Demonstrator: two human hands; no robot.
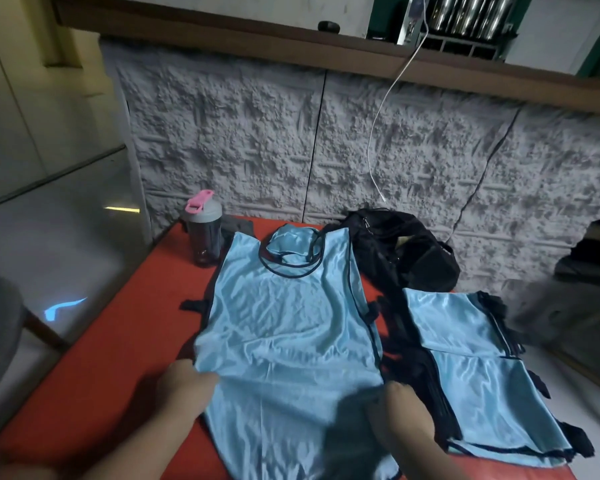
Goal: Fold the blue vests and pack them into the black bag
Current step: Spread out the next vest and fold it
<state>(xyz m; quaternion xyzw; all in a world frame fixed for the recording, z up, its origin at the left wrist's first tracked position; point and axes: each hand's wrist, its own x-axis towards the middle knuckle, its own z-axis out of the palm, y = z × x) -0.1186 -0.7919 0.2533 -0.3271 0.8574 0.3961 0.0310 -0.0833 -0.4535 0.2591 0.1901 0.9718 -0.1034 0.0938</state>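
Note:
A light blue vest with dark trim lies spread flat on the red mat, neck opening toward the wall. My left hand pinches its left edge about halfway down. My right hand grips the vest's right edge at the same height. To the right lies a stack of folded blue vests with black straps sticking out. The black bag sits at the back by the wall, unzipped and slumped. A small bunched piece of blue cloth lies at the spread vest's collar.
A dark shaker bottle with a grey lid and pink cap stands at the mat's back left corner. A white cable hangs down the textured grey wall above the bag. Glossy floor lies left of the mat.

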